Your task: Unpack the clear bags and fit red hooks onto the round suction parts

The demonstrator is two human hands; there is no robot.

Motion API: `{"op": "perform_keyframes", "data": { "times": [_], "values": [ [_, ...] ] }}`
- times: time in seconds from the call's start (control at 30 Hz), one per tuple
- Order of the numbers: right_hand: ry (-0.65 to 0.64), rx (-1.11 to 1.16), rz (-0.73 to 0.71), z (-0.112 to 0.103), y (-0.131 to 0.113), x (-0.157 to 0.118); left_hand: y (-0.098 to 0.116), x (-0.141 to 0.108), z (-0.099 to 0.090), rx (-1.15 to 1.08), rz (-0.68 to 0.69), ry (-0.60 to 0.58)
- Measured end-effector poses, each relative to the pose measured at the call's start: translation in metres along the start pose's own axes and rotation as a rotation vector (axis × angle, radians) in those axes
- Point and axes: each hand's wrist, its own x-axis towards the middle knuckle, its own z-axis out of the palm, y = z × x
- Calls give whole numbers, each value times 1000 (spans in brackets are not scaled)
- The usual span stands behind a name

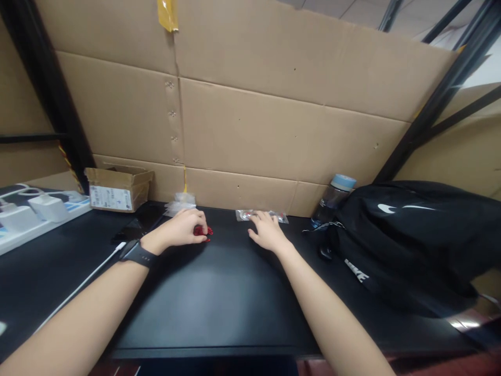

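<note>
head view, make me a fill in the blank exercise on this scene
The left hand is at a looped thing coloured ____.
The right hand is at clear packaging near a wall made of ____.
The watch is on the ____ wrist.
The lid of the bottle is light ____.
Missing words: red; cardboard; left; blue.

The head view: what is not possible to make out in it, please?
In the head view:
Red strands: largely covered by the left hand; full shape hidden.
Clear packaging: partly covered by the right hand; contents too small to identify.
Cardboard box: its walls hide most of the inside; label print too small.
Black bag: fabric hides any contents; picture's right edge cuts it off.
</note>
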Motion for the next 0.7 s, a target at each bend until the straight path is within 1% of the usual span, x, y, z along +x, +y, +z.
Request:
{"op": "perform_keyframes", "data": {
  "times": [0.03, 0.13, 0.2, 0.27, 0.37, 0.47, 0.57, 0.7],
  "values": [
    [-3, 24, 6, -4, 7, -4, -2, -1, 0, 16, -22, -14],
    [-82, 167, -28, -13, 31, -15, -2, -3, 6, 44, -66, -51],
    [-144, 257, -59, -16, 44, -22, 3, -2, 9, 59, -63, -62],
    [-146, 279, -36, -17, 53, -25, 11, -1, 12, 70, -43, -57],
    [-139, 279, 20, -17, 58, -25, 25, 1, 15, 79, 9, -2],
    [-154, 324, 35, -17, 61, -24, 37, 3, 22, 37, 56, 59],
    [-133, 379, 54, -18, 64, -25, 45, 8, 30, -58, 23, 114],
    [-148, 421, 85, -20, 67, -25, 53, 14, 35, -131, -29, 184]
  ]
}}
